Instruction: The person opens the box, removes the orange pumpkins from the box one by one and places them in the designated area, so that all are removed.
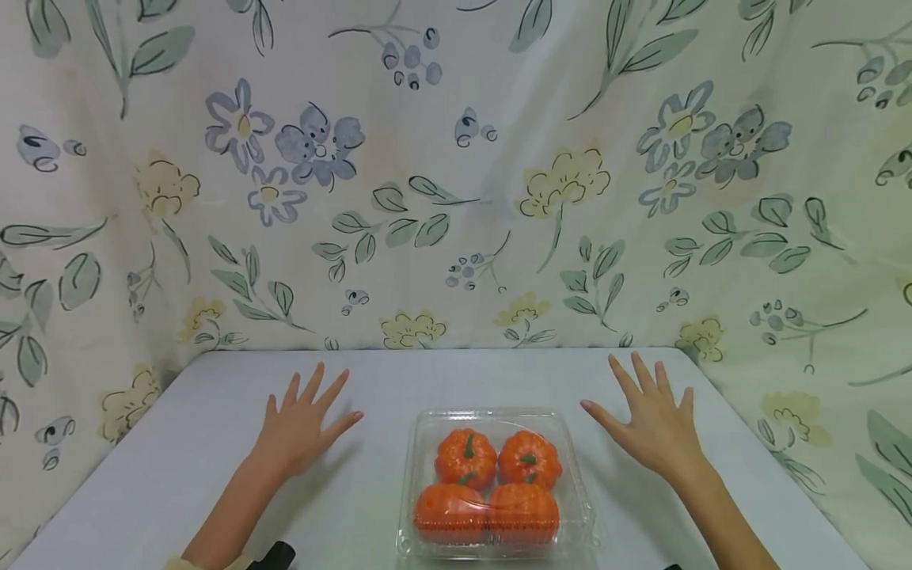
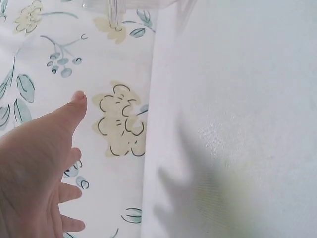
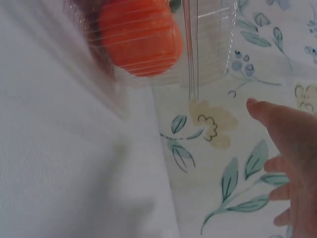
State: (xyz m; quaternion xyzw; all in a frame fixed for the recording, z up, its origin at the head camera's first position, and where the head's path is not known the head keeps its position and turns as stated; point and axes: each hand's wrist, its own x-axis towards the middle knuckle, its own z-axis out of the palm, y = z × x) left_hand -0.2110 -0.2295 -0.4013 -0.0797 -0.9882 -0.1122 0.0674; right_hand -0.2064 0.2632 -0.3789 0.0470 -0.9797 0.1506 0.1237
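Note:
A clear plastic clamshell box point(image 1: 492, 419) rests on the white table, its lid over several small orange pumpkins point(image 1: 529, 459) with green stems. To the left of the box my left hand point(image 1: 298, 427) hovers palm down, fingers spread and holding nothing. My right hand point(image 1: 655, 423) is likewise spread in the air on the box's right side. Neither hand touches the box. The right wrist view catches one pumpkin point(image 3: 141, 39) through the clear plastic wall point(image 3: 213, 44). Only a corner of the box enters the top of the left wrist view.
The white tabletop point(image 1: 370, 380) extends around the box on all sides. Behind it and along both sides hangs a cream curtain point(image 1: 456, 79) printed with flowers and leaves. A black device point(image 1: 274, 556) sits by the left wrist.

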